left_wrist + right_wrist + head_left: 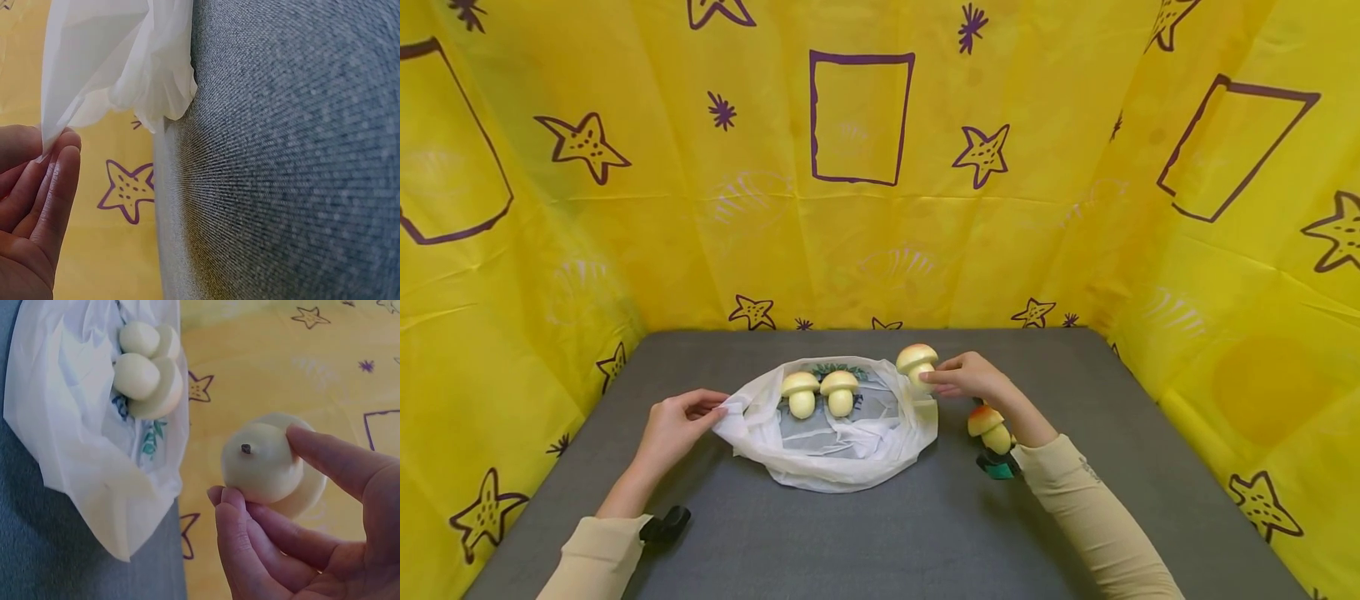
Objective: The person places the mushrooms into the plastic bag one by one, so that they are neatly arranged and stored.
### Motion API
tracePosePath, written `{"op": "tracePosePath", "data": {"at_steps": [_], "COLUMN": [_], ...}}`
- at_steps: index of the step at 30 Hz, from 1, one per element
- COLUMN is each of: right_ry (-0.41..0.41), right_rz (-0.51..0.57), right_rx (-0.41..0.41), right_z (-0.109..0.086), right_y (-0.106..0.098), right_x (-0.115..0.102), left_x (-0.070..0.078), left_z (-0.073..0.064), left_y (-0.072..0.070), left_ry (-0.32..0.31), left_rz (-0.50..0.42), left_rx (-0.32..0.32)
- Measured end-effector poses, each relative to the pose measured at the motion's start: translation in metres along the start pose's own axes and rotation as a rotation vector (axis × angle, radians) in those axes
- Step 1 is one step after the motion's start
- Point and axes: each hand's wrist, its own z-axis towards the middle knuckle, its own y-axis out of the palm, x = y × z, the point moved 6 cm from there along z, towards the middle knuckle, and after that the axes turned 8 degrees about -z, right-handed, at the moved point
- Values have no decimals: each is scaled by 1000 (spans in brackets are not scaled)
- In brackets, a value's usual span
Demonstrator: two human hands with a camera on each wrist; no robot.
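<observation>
A white plastic bag [842, 475] lies on the table with its mouth spread wide. Two toy mushrooms [801, 396] with pale stems and yellowish caps rest side by side inside it. My left hand [677, 425] pinches the left edge of the bag between thumb and fingers, as the left wrist view also shows. At the bag's right rim, my right hand [973, 377] holds another toy mushroom [262, 462] by its stem, cap up. A further mushroom [991, 429] with an orange-tinted cap lies on the table beside the right wrist.
The dark grey table [820, 550] is enclosed by yellow cloth walls [865, 250] printed with purple stars and squares. Black straps [666, 525] with cameras sit on both wrists.
</observation>
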Motion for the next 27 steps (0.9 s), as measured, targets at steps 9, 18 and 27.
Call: {"op": "tracePosePath", "data": {"at_steps": [9, 18, 27], "right_ry": [0, -6, 18], "right_rz": [7, 58, 101], "right_rx": [2, -2, 10], "right_z": [9, 13, 19], "right_y": [11, 24, 41], "right_x": [-7, -17, -20], "left_x": [0, -1, 0], "left_z": [1, 0, 0], "left_y": [1, 0, -2], "left_ry": [-3, 22, 45], "left_rz": [-5, -9, -13], "left_rx": [-8, 13, 25]}}
